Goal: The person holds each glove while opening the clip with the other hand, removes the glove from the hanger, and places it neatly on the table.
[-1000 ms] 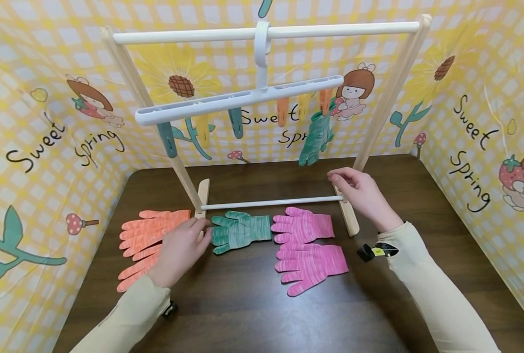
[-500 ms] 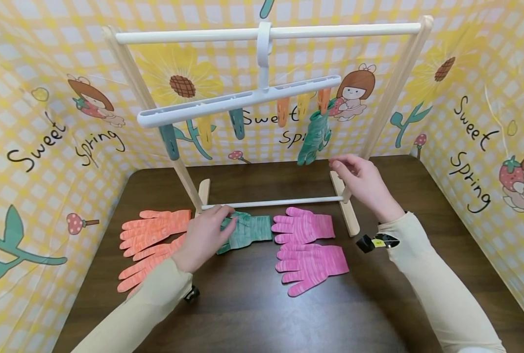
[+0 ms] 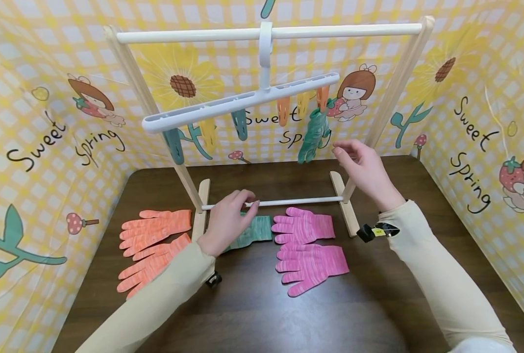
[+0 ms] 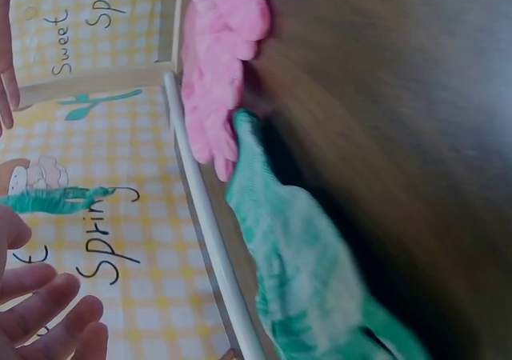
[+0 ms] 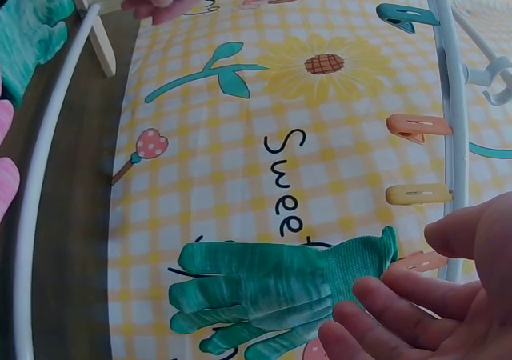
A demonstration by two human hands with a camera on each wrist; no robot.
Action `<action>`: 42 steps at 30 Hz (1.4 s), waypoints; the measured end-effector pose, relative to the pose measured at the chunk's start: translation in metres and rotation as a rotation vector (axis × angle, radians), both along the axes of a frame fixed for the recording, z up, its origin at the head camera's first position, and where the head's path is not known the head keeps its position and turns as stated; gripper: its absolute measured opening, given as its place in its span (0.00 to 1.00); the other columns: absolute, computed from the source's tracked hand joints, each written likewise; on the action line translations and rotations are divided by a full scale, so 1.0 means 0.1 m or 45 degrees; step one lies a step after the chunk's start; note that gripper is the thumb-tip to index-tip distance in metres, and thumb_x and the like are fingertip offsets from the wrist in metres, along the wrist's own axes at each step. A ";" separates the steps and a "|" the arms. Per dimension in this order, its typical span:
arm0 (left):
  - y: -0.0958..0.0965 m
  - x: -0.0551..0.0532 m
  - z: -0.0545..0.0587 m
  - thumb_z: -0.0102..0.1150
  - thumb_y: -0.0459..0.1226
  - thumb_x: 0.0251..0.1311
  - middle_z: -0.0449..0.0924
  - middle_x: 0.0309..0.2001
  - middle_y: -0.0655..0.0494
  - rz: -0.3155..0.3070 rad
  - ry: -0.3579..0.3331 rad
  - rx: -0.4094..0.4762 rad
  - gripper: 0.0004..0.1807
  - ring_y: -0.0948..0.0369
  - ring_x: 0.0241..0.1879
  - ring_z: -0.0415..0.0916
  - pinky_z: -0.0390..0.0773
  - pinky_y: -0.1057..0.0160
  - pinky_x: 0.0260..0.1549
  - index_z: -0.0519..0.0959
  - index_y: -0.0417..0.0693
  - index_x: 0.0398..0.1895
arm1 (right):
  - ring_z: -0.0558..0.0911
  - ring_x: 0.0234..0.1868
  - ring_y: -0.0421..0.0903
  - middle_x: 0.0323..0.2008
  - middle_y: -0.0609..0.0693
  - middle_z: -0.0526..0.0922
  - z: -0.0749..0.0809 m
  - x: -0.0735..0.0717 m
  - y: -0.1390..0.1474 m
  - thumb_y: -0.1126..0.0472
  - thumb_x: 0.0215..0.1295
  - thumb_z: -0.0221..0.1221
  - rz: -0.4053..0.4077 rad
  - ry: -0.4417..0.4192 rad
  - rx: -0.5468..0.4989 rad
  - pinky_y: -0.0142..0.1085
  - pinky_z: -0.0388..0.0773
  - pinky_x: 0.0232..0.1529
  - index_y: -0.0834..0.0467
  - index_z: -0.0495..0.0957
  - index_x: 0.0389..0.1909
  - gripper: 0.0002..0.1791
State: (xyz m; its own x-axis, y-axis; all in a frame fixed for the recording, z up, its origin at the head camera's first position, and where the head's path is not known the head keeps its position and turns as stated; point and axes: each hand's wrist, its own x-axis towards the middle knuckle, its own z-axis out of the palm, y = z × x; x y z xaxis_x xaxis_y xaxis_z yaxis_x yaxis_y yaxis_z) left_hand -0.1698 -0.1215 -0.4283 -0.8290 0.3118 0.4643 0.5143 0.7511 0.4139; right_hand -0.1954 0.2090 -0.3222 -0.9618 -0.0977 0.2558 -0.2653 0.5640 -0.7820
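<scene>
A green glove [image 3: 314, 139] hangs by its cuff from the orange clip [image 3: 322, 98] at the right end of the white clip hanger [image 3: 226, 103]. Just right of that glove is my right hand [image 3: 365, 171], its fingers loosely bent and holding nothing. My left hand [image 3: 231, 218] is over a second green glove [image 3: 255, 230], hiding much of it; the left wrist view shows the loosely spread fingers [image 4: 48, 312] apart from that glove. Two pink gloves [image 3: 312, 267] lie to the right of it, and two orange gloves [image 3: 156, 230] to the left.
The hanger hooks over the top bar [image 3: 191, 35] of a wooden rack, tilted with its left end lower. Several teal, yellow and orange clips hang along it. A low white rod [image 3: 301, 201] joins the rack's feet. Patterned cloth [image 3: 37, 196] encloses the dark table [image 3: 262, 314].
My left hand has moved right from beside the orange gloves to over the green glove. My right hand has risen slightly near the hanging glove. The hanger has turned a little.
</scene>
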 end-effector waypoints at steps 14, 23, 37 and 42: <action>0.40 -0.35 0.16 0.60 0.44 0.75 0.82 0.41 0.55 -0.094 -0.160 0.372 0.12 0.59 0.41 0.80 0.81 0.59 0.40 0.83 0.46 0.50 | 0.81 0.52 0.51 0.57 0.61 0.83 0.19 -0.18 -0.09 0.50 0.81 0.52 0.006 0.046 0.001 0.32 0.74 0.51 0.64 0.78 0.64 0.24; 0.64 -0.58 0.28 0.60 0.44 0.74 0.84 0.44 0.54 -0.104 -0.211 0.538 0.13 0.60 0.43 0.80 0.81 0.60 0.38 0.83 0.45 0.51 | 0.80 0.54 0.53 0.57 0.61 0.82 0.35 -0.35 -0.12 0.50 0.81 0.52 -0.015 0.066 0.010 0.34 0.73 0.52 0.63 0.77 0.64 0.24; 0.97 -0.90 0.52 0.61 0.44 0.74 0.84 0.52 0.49 -0.109 -0.277 0.601 0.17 0.55 0.48 0.82 0.82 0.54 0.49 0.80 0.41 0.56 | 0.79 0.59 0.53 0.60 0.60 0.80 0.48 -0.67 -0.21 0.48 0.82 0.50 -0.073 0.002 -0.071 0.44 0.75 0.59 0.62 0.74 0.68 0.26; 1.06 -1.03 0.56 0.61 0.44 0.74 0.82 0.57 0.46 -0.093 -0.318 0.646 0.19 0.53 0.50 0.81 0.80 0.56 0.53 0.79 0.40 0.59 | 0.81 0.60 0.53 0.62 0.59 0.79 0.49 -0.83 -0.27 0.47 0.81 0.50 -0.134 -0.016 -0.214 0.39 0.76 0.58 0.60 0.71 0.70 0.27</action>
State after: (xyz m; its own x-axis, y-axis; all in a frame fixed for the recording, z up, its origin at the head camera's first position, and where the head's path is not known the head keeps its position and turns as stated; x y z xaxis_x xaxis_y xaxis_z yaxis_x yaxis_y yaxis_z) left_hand -0.2731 -0.0158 -0.3721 -0.9174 0.1617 0.3637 0.3979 0.3927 0.8291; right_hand -0.2782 0.1815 -0.2734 -0.9676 0.0469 0.2480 -0.2013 0.4495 -0.8703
